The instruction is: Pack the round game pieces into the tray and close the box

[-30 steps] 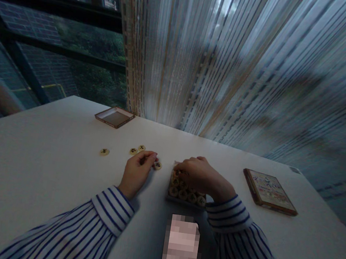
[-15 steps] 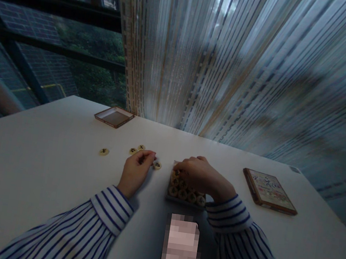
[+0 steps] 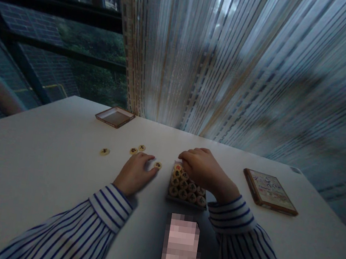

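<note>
Round wooden pieces with characters fill a small clear box (image 3: 186, 201) in rows; one piece at its far left corner (image 3: 178, 167) has a red mark. Over the far part of the box is my right hand (image 3: 201, 168), fingers curled together; whatever they hold is hidden. My left hand (image 3: 136, 173) rests on the table with thumb and fingers apart, its thumb tip at a loose piece (image 3: 157, 165). Beyond it lie two pieces close together, one (image 3: 142, 147) behind the other (image 3: 133, 151). Another piece (image 3: 104, 151) lies farther left.
An open shallow tray or lid (image 3: 115, 118) sits at the white table's (image 3: 44, 150) far left edge. On the right lies a flat printed box (image 3: 270, 192). A striped string curtain (image 3: 201, 65) hangs behind the table, with a window at left.
My left hand has opened, its thumb and fingers spreading beside the loose piece. My right hand has lifted slightly and shifted, uncovering the red-marked piece in the box.
</note>
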A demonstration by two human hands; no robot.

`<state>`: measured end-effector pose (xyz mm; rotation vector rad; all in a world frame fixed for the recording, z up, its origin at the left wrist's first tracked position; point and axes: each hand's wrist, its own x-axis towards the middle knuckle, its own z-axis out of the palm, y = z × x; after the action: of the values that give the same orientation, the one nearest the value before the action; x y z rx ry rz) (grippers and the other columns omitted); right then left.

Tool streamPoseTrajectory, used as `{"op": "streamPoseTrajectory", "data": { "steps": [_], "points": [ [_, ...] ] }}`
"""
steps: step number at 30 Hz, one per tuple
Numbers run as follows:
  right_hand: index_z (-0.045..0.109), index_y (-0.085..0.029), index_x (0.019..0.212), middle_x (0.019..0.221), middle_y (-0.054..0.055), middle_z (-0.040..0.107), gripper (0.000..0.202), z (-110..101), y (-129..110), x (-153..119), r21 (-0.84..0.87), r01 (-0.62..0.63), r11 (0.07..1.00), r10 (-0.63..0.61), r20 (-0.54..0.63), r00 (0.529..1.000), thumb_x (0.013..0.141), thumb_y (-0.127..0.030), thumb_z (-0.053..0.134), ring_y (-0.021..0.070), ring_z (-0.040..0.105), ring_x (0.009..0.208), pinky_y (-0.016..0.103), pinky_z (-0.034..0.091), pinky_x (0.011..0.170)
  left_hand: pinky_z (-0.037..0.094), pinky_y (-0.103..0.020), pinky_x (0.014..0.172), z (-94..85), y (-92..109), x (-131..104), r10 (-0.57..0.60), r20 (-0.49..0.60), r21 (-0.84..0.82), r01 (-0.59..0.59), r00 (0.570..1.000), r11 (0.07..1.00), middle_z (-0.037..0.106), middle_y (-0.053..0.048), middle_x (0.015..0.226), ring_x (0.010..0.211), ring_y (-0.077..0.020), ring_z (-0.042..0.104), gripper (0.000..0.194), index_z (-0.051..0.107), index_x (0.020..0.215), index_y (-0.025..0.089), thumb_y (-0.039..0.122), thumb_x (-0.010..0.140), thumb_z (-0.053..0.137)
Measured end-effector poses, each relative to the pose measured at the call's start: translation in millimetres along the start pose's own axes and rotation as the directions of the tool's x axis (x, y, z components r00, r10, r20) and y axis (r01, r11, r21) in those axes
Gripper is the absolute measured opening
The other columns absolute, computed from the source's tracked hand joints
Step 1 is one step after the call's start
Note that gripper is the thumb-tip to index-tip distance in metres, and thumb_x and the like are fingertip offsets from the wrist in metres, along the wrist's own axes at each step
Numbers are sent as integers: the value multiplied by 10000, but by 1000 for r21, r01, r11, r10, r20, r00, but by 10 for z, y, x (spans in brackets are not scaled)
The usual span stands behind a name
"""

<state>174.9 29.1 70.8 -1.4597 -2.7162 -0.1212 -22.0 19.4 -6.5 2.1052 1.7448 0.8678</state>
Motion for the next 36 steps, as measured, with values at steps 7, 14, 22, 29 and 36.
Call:
{"op": "streamPoseTrajectory", "data": {
  "steps": [7, 14, 22, 29, 36],
  "points": [
    [612, -184, 1018, 987, 62, 670, 256, 0, 6, -5, 6, -7, 1000, 7, -59, 998, 852, -179, 416, 212, 571, 947, 358, 317, 844, 408, -378, 869, 3, 2, -7, 28, 89, 89, -36, 996, 995, 620, -135, 982, 946, -262, 548, 405, 630, 1070, 102, 359, 769, 543],
    [616, -177, 1010, 962, 68, 673, 246, 13, 0, -2, 4, -4, 1000, 4, -77, 997, 853, -186, 428, 217, 577, 931, 367, 331, 838, 438, -365, 776, 55, -52, 13, 89, 72, 63, -93, 993, 994, 613, -105, 886, 857, -242, 564, 318, 669, 982, 150, 364, 810, 509],
    [641, -164, 992, 948, 86, 683, 239, 17, -11, 2, 72, 46, 996, -35, -140, 990, 855, -178, 446, 210, 593, 914, 368, 365, 840, 456, -344, 769, 7, 52, 2, 312, -227, -27, -327, 922, 945, 656, -75, 887, 848, -207, 585, 222, 613, 965, 163, 306, 801, 569],
    [649, -172, 987, 923, 52, 696, 218, 29, -48, 6, 475, 194, 858, -95, -225, 970, 844, -206, 488, 152, 622, 852, 257, 436, 764, 461, -320, 731, -30, 122, -36, 460, -385, 51, -479, 800, 876, 669, -61, 835, 803, -186, 596, 211, 592, 924, 154, 313, 787, 612],
    [630, -164, 983, 843, 29, 690, 199, 20, -89, -24, 679, 198, 707, -58, -222, 973, 828, -232, 524, 119, 624, 768, 220, 451, 689, 457, -297, 677, -40, 202, -74, 447, -447, 25, -489, 775, 872, 655, -38, 753, 708, -161, 580, 193, 597, 869, 157, 306, 758, 646]
  ]
}}
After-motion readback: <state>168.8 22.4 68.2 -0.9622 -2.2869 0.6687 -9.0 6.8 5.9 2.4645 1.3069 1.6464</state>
